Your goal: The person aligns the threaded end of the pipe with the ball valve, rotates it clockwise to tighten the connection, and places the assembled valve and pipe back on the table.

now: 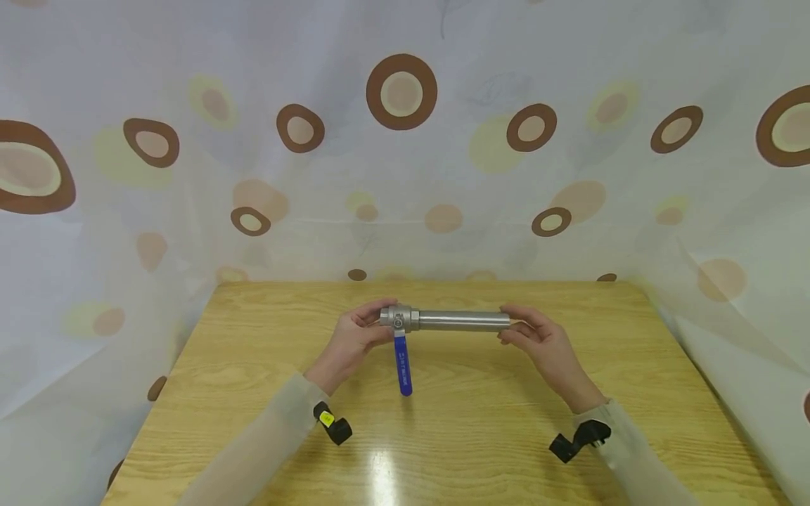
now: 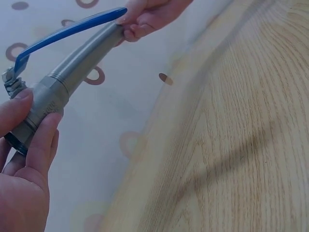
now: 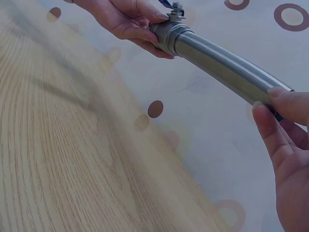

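Note:
A metal ball valve (image 1: 399, 318) with a blue lever handle (image 1: 403, 365) is joined to a straight steel pipe (image 1: 464, 321), and the two are held up level above the table. My left hand (image 1: 350, 341) grips the valve body at its left end, thumb and fingers on opposite sides, as the left wrist view also shows. At the far right end of the pipe, my right hand (image 1: 549, 351) pinches the tip between thumb and fingers. The lever points toward me in the head view, square to the pipe. Inside the pipe nothing can be seen.
Below is a wooden table (image 1: 468, 436), with faint shadows of the hands on it. A white sheet (image 1: 443, 169) with brown and yellow circles hangs at the back and both sides. Each sleeve carries a black wrist camera (image 1: 332, 423).

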`<state>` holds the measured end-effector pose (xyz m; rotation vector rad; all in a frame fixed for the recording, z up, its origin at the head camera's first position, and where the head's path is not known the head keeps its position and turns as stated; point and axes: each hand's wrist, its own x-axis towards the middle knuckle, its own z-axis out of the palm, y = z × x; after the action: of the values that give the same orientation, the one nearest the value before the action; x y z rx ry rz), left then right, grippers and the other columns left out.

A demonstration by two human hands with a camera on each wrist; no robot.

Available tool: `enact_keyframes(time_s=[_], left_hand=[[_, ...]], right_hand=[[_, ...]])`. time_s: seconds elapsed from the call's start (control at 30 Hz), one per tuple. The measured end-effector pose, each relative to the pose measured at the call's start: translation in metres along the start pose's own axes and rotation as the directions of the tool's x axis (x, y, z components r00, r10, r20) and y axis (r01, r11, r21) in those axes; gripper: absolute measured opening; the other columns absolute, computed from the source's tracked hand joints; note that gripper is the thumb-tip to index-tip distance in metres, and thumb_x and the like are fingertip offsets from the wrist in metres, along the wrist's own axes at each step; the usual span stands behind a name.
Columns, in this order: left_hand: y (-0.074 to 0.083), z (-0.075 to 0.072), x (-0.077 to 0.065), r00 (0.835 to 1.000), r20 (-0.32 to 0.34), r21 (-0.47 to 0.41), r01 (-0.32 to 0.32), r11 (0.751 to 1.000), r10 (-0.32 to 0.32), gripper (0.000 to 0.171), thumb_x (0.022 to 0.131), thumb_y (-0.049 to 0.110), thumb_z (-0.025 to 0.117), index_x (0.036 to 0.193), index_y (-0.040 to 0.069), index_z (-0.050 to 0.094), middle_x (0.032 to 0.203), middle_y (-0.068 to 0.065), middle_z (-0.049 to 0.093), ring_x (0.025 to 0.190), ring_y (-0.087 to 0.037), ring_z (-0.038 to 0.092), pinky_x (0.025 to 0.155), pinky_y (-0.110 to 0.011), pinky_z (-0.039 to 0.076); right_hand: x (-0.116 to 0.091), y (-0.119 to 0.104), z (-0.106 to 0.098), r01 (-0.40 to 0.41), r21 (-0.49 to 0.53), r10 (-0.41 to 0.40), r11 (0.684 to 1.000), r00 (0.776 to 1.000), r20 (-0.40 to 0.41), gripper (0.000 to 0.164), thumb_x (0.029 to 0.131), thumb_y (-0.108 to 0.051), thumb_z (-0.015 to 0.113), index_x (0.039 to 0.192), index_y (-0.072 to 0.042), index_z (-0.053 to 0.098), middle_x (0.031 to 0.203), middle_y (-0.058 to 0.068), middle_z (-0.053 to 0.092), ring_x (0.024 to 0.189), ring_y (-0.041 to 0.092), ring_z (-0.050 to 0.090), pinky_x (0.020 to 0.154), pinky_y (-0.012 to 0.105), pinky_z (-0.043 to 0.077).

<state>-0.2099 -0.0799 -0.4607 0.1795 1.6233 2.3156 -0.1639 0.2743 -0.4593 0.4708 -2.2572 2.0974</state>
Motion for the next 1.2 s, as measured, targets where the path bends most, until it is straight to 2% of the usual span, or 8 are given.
enact_keyframes(time_s=[0.23,0.47,0.7,1.0,1.2], left_hand=[[-0.0015,0.0004,0.0004,1.000,0.004,0.001,-0.004,1.000,0.004,0.051,0.086,-0.018,0.064,0.129,0.010,0.073,0.146,-0.017,0.061,0.123,-0.025,0.063,0.097,-0.033,0.059],[-0.0005,0.0014,-0.0003,1.000,0.013,-0.003,-0.001,1.000,0.001,0.052,0.087,-0.018,0.064,0.132,0.007,0.071,0.145,-0.016,0.062,0.126,-0.025,0.062,0.097,-0.033,0.059],[0.0018,0.0025,-0.0013,1.000,0.004,-0.003,-0.001,1.000,0.001,0.052,0.087,-0.018,0.064,0.132,0.006,0.070,0.147,-0.016,0.061,0.126,-0.025,0.061,0.098,-0.033,0.059],[0.0016,0.0019,-0.0014,1.000,-0.007,0.000,0.007,1.000,-0.007,0.051,0.086,-0.017,0.065,0.129,0.009,0.072,0.146,-0.016,0.061,0.126,-0.024,0.062,0.098,-0.032,0.059],[0.0006,0.0010,-0.0001,1.000,0.016,0.006,-0.007,1.000,0.007,0.050,0.088,-0.016,0.065,0.123,0.017,0.075,0.144,-0.013,0.063,0.122,-0.023,0.063,0.097,-0.032,0.059]], right_hand=[[0.0002,-0.0001,0.0009,-0.009,-0.097,0.005,0.995,0.999,-0.044,0.040,0.105,-0.010,0.062,0.140,0.008,0.056,0.106,-0.004,0.073,0.094,0.012,0.070,0.089,0.024,0.059],[0.0001,0.0015,0.0000,-0.008,-0.082,0.005,0.997,0.999,-0.037,0.037,0.105,-0.011,0.061,0.138,0.006,0.059,0.111,-0.004,0.072,0.097,0.014,0.071,0.089,0.026,0.060],[-0.0006,0.0010,-0.0013,-0.026,-0.026,0.026,0.999,1.000,0.004,0.046,0.103,-0.006,0.063,0.148,-0.004,0.055,0.120,-0.006,0.071,0.103,0.012,0.072,0.094,0.026,0.059],[0.0010,0.0010,-0.0001,-0.015,-0.099,0.012,0.995,0.999,-0.034,0.041,0.104,-0.010,0.064,0.143,0.002,0.058,0.111,-0.004,0.074,0.097,0.011,0.072,0.092,0.024,0.059],[0.0012,0.0013,0.0003,0.005,-0.097,-0.008,0.995,1.000,-0.028,0.037,0.105,-0.008,0.061,0.139,0.007,0.059,0.112,-0.005,0.073,0.097,0.012,0.071,0.091,0.030,0.060]])
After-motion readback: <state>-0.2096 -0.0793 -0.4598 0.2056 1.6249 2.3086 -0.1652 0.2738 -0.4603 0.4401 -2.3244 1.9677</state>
